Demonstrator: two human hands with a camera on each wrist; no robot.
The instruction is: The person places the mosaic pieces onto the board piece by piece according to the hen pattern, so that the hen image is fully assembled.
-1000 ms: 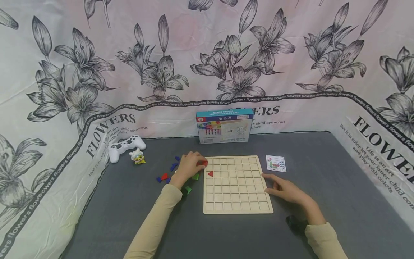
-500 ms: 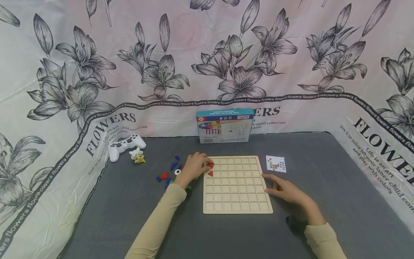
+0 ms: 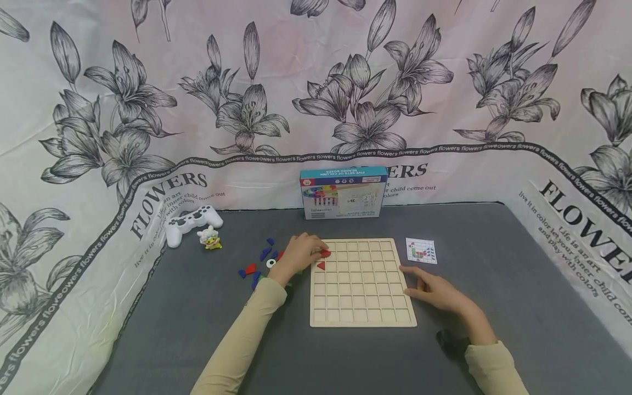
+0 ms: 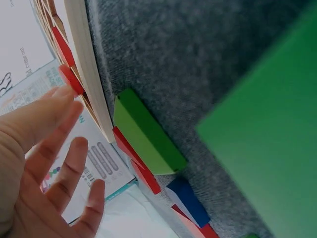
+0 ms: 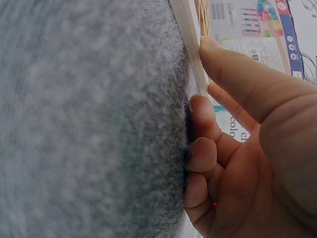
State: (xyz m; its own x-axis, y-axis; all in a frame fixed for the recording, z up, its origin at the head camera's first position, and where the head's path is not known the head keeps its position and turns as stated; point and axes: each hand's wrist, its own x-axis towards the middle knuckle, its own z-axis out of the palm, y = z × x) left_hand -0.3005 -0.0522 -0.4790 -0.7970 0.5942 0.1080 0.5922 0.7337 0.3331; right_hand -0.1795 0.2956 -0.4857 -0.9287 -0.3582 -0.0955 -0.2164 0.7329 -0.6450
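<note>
A pale wooden grid board (image 3: 364, 287) lies flat on the dark table. At its far left corner my left hand (image 3: 298, 254) pinches a small red piece (image 3: 325, 253) between thumb and index finger, over the first square. In the left wrist view that red piece (image 4: 71, 79) stands tilted at the board's edge, the other fingers spread loosely. One square nearer sits a red triangle (image 3: 321, 265). My right hand (image 3: 435, 286) touches the board's right edge with thumb and index finger; the right wrist view shows the other fingers curled against the tabletop (image 5: 119, 129).
Left of the board lie several blue pieces (image 3: 265, 253), a red piece (image 3: 251, 268), a white ring (image 3: 271, 263) and green pieces (image 4: 141, 129), partly behind the left hand. A patterned card (image 3: 421, 250), a box (image 3: 343, 193), a game controller (image 3: 193, 224) and a small figurine (image 3: 210, 238) stand around.
My left hand has carried the red piece a little rightward, from the board's left edge onto its corner square. The right hand has stayed in place.
</note>
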